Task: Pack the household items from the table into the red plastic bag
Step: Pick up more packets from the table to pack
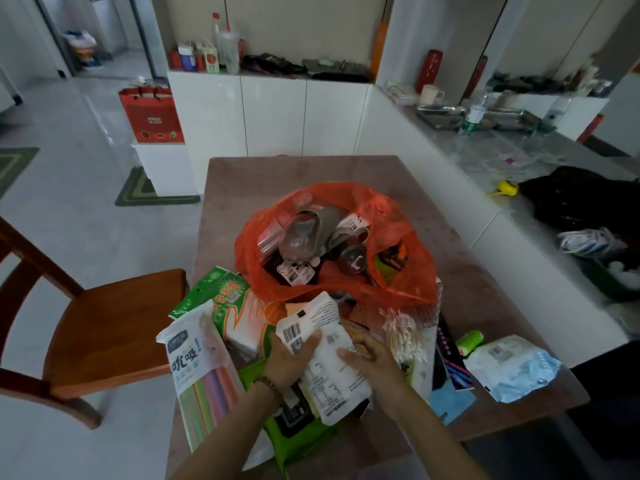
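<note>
The red plastic bag (408,258) sits open in the middle of the table (242,181), with a clear bottle, a jar and packets inside. In front of it, both hands hold a white packet (329,362) with barcodes: my left hand (291,358) grips its left edge, my right hand (372,358) its right edge. Around it lie a straw pack (197,368), a green and orange glove pack (232,303), a cotton swab bag (403,336), a green wipes pack (294,431) and a pale blue packet (512,365).
A wooden chair (104,327) stands at the table's left. A white counter (519,209) runs along the right, holding a black bag (581,199) and trays. White cabinets (273,112) and a red gift bag (152,114) stand behind the table.
</note>
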Motion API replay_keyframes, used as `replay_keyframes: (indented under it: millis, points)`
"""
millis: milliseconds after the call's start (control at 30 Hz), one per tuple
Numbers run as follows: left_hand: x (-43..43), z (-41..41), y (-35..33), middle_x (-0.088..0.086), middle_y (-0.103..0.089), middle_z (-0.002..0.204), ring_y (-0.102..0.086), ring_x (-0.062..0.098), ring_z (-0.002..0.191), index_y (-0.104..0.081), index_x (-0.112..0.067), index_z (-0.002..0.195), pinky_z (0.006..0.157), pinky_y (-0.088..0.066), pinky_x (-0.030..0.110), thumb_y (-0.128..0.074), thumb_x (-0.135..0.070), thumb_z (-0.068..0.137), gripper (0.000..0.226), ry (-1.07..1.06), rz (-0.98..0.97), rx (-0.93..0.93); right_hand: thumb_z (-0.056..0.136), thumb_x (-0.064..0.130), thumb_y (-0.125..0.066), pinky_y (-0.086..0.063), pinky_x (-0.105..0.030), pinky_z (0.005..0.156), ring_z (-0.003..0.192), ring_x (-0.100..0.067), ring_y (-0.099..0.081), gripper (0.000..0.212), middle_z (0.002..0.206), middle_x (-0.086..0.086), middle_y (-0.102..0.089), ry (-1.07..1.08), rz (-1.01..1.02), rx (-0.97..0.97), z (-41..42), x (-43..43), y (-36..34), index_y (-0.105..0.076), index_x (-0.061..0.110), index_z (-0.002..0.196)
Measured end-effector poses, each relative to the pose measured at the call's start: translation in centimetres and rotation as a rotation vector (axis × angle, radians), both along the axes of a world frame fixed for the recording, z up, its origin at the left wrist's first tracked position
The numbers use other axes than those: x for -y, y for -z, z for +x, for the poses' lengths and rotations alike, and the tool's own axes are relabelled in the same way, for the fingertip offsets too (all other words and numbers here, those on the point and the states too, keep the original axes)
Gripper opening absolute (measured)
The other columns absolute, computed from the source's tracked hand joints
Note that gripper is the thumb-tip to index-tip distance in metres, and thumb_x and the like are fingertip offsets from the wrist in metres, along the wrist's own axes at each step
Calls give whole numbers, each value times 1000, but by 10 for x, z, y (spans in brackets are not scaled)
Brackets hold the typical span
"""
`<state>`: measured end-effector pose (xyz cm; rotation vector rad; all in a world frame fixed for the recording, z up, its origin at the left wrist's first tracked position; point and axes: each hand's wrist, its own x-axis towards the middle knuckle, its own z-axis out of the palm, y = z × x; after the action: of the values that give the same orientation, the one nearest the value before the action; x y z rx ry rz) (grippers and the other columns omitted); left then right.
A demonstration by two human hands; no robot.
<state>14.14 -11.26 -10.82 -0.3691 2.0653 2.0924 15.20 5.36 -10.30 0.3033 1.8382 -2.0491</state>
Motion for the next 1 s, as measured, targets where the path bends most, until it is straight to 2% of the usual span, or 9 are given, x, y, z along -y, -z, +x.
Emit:
replay_keyframes:
  millis: [200,333,467,600,667,767,800,867,1000]
  points:
    - [-25,2,-23,-3,-74,92,-72,11,80,-63,-26,97,64,-58,24,-65,-31,83,15,63,151,-10,67,12,-83,-55,-47,87,116,-32,-60,76,130,-6,-60,-129,-155,161,-4,-32,-35,-44,34,129]
    - [-33,-13,-59,-8,-68,92,-69,5,78,-49,-25,98,64,-55,18,-74,-43,70,41,198,20,-102,69,22,-84,-53,-50,89,114,-38,-61,76,126,-18,-63,-255,-281,241,-4,-42,-48,-48,20,135]
    - [-25,-36,-111,-7,-64,109,-66,-1,87,-38,-30,111,71,-55,22,-52,-73,67,64,246,-96,-233,61,30,-88,-56,-45,78,108,-38,-65,69,121,-20,-66,-139,-346,151,-32,-37,-62,-63,14,123]
    - [17,-71,-144,-6,-50,121,-48,8,109,-41,-27,122,92,-42,25,-55,-58,78,57,-193,-840,-666,68,30,-80,-56,-44,80,111,-34,-64,48,124,-19,-64,-149,-423,97,-79,-21,-81,-71,14,113]
    - [48,-86,-140,9,-38,137,-39,26,125,-28,-15,137,104,-35,38,-64,-48,77,77,-230,-1140,-444,67,28,-81,-57,-43,80,110,-32,-65,47,122,-17,-66,-169,-430,87,-101,-9,-86,-73,13,110]
    - [86,-102,-128,19,-50,127,-51,35,116,-41,-3,129,95,-44,41,-62,-34,85,57,-140,-988,-36,74,25,-74,-57,-44,83,107,-31,-67,36,119,-18,-67,-195,-399,114,-128,17,-86,-73,11,108]
    - [94,-107,-128,18,-62,102,-59,33,99,-57,-4,104,82,-46,37,-58,-29,88,30,-140,-894,-65,77,23,-71,-57,-44,85,106,-31,-67,36,119,-18,-67,-198,-386,129,-136,27,-86,-72,10,110]
    - [100,-118,-127,10,-55,61,-54,24,65,-56,-8,65,62,-40,30,-52,-24,93,32,-174,-735,-181,78,21,-70,-56,-46,86,104,-32,-67,42,118,-18,-68,-183,-329,131,-151,47,-89,-64,9,118]
    - [95,-128,-129,4,-54,59,-47,16,52,-58,-10,65,56,-40,27,-50,-34,93,38,-246,-501,-243,75,20,-78,-52,-51,93,108,-33,-64,73,126,-13,-61,33,-80,35,-183,80,-97,-41,12,138]
